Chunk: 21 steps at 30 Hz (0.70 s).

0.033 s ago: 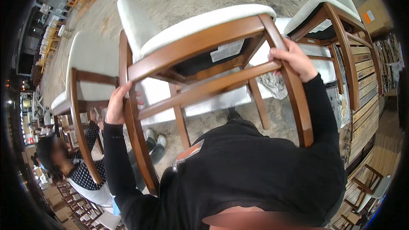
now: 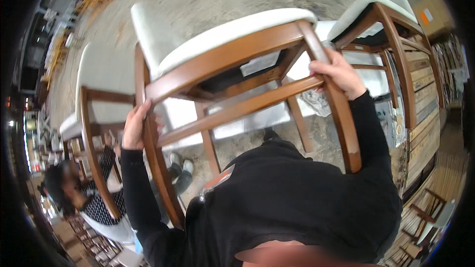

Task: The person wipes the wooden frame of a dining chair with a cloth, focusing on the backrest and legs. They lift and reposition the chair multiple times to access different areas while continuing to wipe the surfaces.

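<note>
A wooden chair with a white padded seat is tilted in front of me, its dark underside and a white label toward me. My left hand is closed around the left leg, just below the seat frame. My right hand grips the right leg where the crossbar joins it, thumb over the wood. The far legs reach down over the white-covered surface. A crumpled grey cloth lies beside the right leg, partly hidden by it.
Another white-padded chair stands close on the left, with a person in a dotted top behind its legs. At right, a similar chair is beside a slatted wooden pallet. A cardboard box sits at far right.
The view has shifted slightly, and the held chair appears a little lower at its left side. Both hands keep their grip on the legs.
</note>
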Motion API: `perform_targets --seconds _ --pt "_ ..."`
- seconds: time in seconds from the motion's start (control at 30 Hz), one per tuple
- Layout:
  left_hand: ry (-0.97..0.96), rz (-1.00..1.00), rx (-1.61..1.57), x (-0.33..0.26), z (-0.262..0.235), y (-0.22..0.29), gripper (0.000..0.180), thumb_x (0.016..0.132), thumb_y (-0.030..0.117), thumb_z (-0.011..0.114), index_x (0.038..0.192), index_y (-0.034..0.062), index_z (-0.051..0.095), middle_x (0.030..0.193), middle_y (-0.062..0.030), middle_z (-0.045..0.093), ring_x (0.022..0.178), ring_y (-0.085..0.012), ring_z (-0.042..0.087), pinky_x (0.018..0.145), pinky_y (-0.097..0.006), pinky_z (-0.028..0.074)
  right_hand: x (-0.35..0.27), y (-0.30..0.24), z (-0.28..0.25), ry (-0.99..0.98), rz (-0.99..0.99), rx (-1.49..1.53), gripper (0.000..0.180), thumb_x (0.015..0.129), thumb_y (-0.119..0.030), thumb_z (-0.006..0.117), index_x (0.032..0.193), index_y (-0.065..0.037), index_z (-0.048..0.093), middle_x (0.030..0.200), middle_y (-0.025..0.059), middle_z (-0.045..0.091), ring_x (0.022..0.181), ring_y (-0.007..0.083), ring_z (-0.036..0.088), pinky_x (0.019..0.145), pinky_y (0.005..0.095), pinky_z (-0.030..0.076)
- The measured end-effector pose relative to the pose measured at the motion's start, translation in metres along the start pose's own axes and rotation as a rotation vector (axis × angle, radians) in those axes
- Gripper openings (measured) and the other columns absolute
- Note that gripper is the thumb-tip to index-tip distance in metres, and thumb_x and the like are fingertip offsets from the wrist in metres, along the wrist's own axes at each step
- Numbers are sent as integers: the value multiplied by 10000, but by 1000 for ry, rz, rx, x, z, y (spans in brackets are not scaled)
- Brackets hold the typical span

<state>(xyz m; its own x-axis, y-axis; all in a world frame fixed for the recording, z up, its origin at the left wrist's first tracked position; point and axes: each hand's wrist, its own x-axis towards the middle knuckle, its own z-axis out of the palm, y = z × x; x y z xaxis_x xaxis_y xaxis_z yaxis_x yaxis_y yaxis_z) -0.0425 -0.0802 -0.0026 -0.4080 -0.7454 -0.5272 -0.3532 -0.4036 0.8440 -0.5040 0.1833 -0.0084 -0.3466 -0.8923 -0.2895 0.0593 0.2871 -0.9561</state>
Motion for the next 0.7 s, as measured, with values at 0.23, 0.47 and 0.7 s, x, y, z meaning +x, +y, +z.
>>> perform_targets --seconds 0.23,0.47,0.7 --pt "309 -77 74 5 39 28 454 927 452 679 1036 40 524 648 -58 553 449 -180 569 387 -290 482 16 -30 -8 6 103 165 554 858 -254 777 1215 77 513 935 107 641 795 164 665 528 312 598" --pt "190 35 5 13 40 20 467 921 452 680 1037 30 516 698 -79 571 489 -187 600 419 -289 492 28 -40 -33 2 -11 44 404 861 -248 748 1068 41 557 864 87 632 593 157 649 498 303 589" --pt "172 68 85 69 63 60 452 915 422 700 1057 30 526 727 -84 588 510 -189 620 420 -278 496 82 -32 -62 -21 14 133 447 865 -250 739 1124 53 535 871 111 639 625 191 683 518 309 600"
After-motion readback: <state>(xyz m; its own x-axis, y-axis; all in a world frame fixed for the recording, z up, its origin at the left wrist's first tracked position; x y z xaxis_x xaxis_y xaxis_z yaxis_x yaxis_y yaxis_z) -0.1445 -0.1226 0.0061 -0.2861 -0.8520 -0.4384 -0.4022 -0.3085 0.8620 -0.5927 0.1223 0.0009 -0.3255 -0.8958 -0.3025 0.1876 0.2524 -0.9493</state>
